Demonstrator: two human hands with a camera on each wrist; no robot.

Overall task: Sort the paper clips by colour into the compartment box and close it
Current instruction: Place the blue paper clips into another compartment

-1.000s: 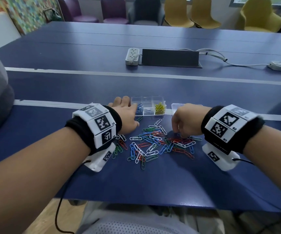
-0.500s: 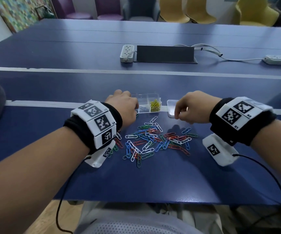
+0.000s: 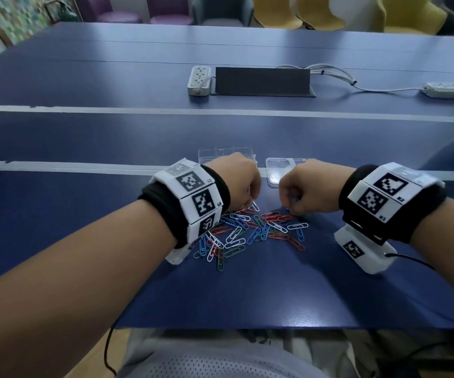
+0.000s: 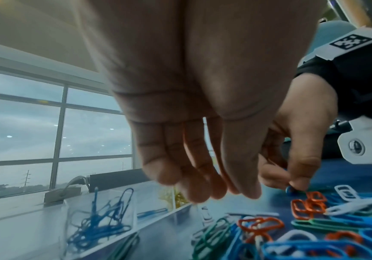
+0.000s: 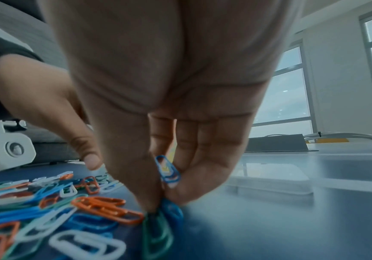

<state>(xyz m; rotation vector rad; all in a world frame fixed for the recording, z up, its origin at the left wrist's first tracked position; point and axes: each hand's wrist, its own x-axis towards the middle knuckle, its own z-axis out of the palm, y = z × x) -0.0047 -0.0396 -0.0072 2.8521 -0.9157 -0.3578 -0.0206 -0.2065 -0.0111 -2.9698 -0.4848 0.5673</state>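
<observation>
Near the table's [image 3: 247, 296] front edge, my right hand [image 3: 306, 186] pinches a blue clip [image 5: 167, 169] over the clip pile [image 3: 250, 230]; my left hand [image 3: 234, 181] hangs relaxed, holding nothing, beside the compartment box [image 4: 98, 219].

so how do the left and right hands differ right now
The right hand pinches blue paper clips between thumb and fingers, while the left hand holds nothing, its fingers hanging loosely. The left hand sits in front of the compartment box, and the right hand is in front of the clear lid. Both hover at the far edge of the clip pile, fingers pointing down.
</observation>
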